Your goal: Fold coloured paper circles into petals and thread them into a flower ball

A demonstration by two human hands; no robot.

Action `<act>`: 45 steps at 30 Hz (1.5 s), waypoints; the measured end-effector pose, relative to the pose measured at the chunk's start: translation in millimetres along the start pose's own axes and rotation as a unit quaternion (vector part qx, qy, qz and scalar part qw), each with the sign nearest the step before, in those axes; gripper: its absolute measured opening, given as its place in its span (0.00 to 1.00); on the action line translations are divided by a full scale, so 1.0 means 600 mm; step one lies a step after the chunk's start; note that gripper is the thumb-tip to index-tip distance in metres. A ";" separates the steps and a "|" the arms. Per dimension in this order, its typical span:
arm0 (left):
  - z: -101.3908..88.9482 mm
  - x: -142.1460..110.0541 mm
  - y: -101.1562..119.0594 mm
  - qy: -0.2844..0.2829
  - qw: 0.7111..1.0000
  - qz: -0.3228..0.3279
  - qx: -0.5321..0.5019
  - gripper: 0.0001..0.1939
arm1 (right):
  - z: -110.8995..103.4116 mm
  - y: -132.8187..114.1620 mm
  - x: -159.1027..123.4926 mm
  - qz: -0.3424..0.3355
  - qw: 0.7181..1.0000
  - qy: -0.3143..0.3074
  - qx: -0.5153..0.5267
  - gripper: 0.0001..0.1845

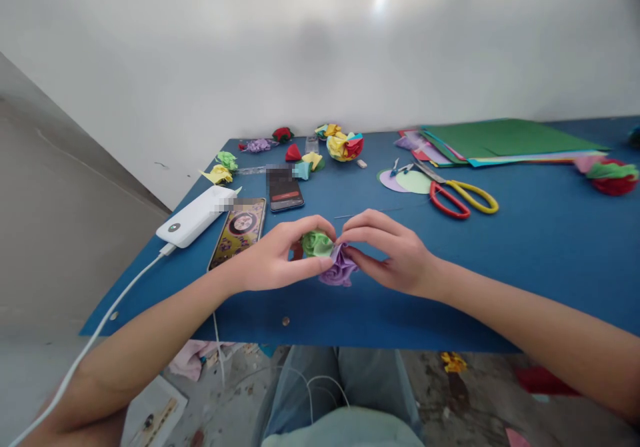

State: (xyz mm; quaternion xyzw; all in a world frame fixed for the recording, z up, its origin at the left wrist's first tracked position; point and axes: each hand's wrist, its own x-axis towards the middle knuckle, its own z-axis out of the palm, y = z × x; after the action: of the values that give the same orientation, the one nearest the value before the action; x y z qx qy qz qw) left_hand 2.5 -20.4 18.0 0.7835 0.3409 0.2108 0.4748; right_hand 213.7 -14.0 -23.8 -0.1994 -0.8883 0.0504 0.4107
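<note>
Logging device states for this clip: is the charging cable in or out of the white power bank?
In: the white plug meets the near end of the power bank, with no gap visible.

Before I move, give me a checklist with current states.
1. Left hand on green paper rosette: ok, fingers and thumb around it.
2. Right hand on purple paper rosette: ok, fingertips at its upper edge.
3. Rosettes fastened together: cannot tell, fingers cover where they meet.
4. Scissors clear of both hands: ok, on the table, beyond the right hand.
5. Needle-like piece in hand: not ok, lying just beyond the fingers.
6. White cable off left arm: cannot tell, it crosses in view.
</note>
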 end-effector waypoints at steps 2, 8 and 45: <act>-0.009 -0.001 0.004 -0.034 0.994 0.014 0.108 0.15 | 0.003 0.001 -0.002 -0.004 1.000 -0.026 0.007 0.08; -0.008 0.006 -0.009 -0.104 0.985 0.011 0.134 0.24 | 0.015 0.001 -0.009 -0.024 0.997 -0.066 -0.030 0.08; 0.015 -0.002 -0.014 0.029 0.944 0.227 0.238 0.07 | -0.016 0.001 0.014 0.134 0.946 -0.187 0.229 0.11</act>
State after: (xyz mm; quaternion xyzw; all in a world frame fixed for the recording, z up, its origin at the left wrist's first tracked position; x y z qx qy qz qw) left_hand 4.7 -23.6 6.3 0.9237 0.2077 0.2487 0.2043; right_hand 216.4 -10.8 -11.7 -0.2040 -0.8786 0.3440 0.2609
